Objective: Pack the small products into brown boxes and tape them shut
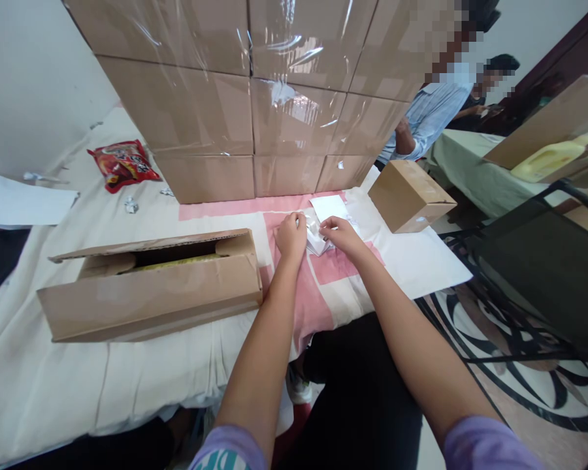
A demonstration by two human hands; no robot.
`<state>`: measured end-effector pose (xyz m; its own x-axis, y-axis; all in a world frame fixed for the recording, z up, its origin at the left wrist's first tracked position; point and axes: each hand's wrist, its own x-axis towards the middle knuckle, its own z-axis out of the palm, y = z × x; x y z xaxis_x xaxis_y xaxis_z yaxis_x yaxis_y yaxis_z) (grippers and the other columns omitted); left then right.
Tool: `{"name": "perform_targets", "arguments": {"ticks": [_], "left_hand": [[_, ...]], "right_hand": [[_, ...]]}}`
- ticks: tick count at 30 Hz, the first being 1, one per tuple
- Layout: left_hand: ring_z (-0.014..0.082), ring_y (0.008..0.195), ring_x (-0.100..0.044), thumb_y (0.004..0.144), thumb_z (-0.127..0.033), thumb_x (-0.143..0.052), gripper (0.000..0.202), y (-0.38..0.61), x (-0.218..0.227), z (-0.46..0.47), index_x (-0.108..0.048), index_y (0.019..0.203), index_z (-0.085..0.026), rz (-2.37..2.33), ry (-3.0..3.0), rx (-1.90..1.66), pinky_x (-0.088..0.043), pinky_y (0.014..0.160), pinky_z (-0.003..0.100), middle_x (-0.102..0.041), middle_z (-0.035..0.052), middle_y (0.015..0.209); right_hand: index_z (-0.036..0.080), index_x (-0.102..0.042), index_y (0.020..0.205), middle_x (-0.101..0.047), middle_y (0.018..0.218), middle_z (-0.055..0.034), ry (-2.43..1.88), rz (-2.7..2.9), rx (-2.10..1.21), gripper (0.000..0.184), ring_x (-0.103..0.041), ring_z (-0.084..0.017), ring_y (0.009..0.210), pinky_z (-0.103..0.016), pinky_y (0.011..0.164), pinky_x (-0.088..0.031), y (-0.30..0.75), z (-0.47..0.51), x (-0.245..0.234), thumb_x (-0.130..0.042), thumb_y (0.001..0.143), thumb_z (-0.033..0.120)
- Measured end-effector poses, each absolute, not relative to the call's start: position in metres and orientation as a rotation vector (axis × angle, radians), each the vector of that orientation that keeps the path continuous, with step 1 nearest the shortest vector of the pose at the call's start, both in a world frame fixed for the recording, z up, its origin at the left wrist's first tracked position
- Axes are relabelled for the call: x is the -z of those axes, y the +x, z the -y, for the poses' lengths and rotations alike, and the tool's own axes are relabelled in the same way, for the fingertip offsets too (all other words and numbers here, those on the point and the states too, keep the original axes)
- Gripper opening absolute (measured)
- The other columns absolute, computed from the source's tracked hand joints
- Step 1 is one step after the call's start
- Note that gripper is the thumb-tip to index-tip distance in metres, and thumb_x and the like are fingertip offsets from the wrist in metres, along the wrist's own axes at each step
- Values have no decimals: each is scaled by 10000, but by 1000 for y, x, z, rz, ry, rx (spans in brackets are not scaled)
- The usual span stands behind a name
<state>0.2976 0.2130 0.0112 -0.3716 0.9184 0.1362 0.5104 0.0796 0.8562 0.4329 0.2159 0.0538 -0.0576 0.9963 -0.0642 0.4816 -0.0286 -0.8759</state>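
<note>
My left hand (pixel 291 236) and my right hand (pixel 340 234) meet over a small clear plastic packet (pixel 317 237) on the pink and white cloth (pixel 323 287). Both hands have their fingers curled onto the packet, one at each side. A white slip of paper (pixel 329 207) lies just beyond it. To the left an open long cardboard box (pixel 151 287) lies on its side with something yellow-green inside.
A wall of taped cardboard cartons (pixel 255 98) stands behind the hands. A small closed box (pixel 411 196) sits at the right. A red snack packet (pixel 123 164) lies far left. Two people are at a green-covered table (pixel 470 170) at the back right. A black chair (pixel 543 261) stands at the right.
</note>
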Motion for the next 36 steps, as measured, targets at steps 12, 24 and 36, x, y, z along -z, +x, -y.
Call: {"name": "perform_targets", "arguments": {"ticks": [12,24,36], "left_hand": [[224,1116,-653,980,-440,-519,225,297,-14,-213,-678,984,-281,-1875,1401,-1239,-332,1082,397,-749,19,1172],[226,992,-651,1003,-346,-429,282,295,-14,-217,-645,843,-263,-1864,1338,-1246,-351,1016,399,-759,25,1032],[203,886,-656,957,-296,-485,231,294,-11,-218,-662,813,-260,-1762,1271,-1364,-440,860,338,-750,-4,924]], "right_hand": [[175,-659,747,-647,700,13,-1617,1655,-951,95,-620,-139,623,-264,671,-483,433,-217,-55,-601,704,114],[177,-688,843,-645,752,-2,-1717,1825,-785,157,-584,-165,677,-307,704,-467,434,-217,-54,-625,701,200],[194,-653,1140,-695,1094,-78,-1615,1910,-757,411,-658,-246,976,-406,890,-518,422,-214,-43,-725,763,339]]}}
